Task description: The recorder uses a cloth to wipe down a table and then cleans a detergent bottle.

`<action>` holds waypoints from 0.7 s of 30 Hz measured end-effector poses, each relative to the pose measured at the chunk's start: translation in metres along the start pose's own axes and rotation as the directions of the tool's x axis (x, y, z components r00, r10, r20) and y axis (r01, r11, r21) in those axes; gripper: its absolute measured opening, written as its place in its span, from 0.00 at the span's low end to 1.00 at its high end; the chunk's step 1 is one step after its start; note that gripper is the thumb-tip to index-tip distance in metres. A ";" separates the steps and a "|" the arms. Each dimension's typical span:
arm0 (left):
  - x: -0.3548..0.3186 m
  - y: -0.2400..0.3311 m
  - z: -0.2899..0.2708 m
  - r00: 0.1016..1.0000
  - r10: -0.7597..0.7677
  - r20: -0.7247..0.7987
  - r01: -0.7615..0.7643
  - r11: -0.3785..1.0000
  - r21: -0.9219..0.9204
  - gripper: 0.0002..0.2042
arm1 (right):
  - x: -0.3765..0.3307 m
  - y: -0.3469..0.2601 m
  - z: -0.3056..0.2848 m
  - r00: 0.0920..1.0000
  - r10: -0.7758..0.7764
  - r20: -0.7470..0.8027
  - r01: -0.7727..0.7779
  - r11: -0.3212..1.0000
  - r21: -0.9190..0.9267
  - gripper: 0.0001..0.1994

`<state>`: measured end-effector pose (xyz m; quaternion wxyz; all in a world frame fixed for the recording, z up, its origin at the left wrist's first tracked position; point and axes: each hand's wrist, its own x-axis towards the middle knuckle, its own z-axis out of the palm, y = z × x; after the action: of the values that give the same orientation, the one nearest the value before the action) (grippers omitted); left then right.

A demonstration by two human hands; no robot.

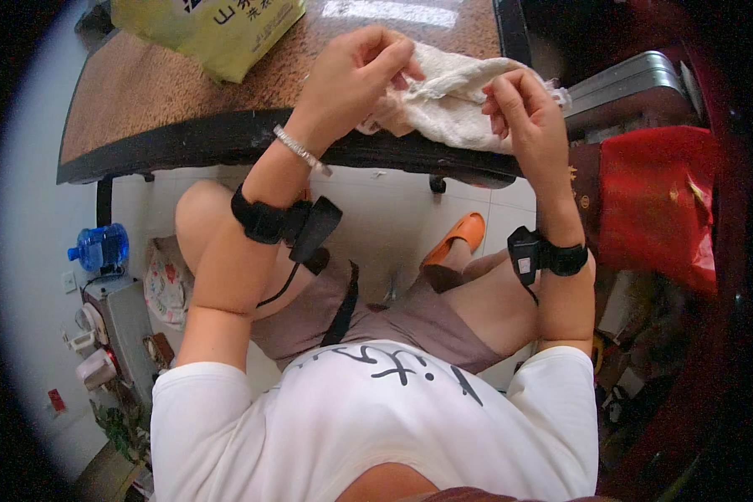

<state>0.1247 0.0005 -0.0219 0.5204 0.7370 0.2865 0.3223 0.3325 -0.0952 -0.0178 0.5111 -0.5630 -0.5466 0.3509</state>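
A crumpled white knitted cloth (pixel 450 105) with frayed ends lies at the near edge of the table, partly over its dark rim. My left hand (pixel 364 74) is closed in a pinch at the cloth's left side, its fingertips in front of the fabric. Over the cloth's right part, my right hand (pixel 523 107) has its fingers curled in and the thumb against them. Whatever either pinch holds is too small or hidden to make out. Black straps with small boxes circle both forearms, and a pale bracelet (pixel 299 151) is on my left wrist.
The brown speckled table (pixel 159 96) has a black edge. A yellow-green bag (pixel 226 33) stands at its far left. On the right are a silver metal case (pixel 627 88) and a red bag (pixel 657 197). A blue water jug (pixel 105 247) is at the lower left.
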 end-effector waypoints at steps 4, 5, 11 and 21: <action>0.000 0.004 0.005 0.981 0.129 -0.144 -0.138 0.989 -0.053 0.11 | -0.006 -0.001 -0.002 1.000 0.013 -0.026 -0.013 1.000 -0.001 0.08; 0.000 0.004 0.004 0.980 0.136 -0.144 -0.145 0.988 -0.053 0.11 | -0.006 -0.002 -0.003 0.999 0.015 -0.042 -0.015 1.000 -0.007 0.08; -0.002 0.005 0.001 0.997 0.031 -0.065 -0.033 0.999 -0.035 0.12 | -0.009 -0.007 -0.004 0.996 0.042 -0.080 -0.044 0.999 -0.024 0.08; -0.009 -0.001 0.026 0.997 0.047 0.066 -0.057 0.986 0.159 0.16 | -0.002 0.009 -0.006 0.922 -0.388 0.011 0.342 0.798 -0.496 0.10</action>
<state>0.1387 -0.0209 -0.0313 0.4596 0.7934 0.2759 0.2884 0.3400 -0.0969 -0.0249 0.4343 -0.5730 -0.6915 0.0702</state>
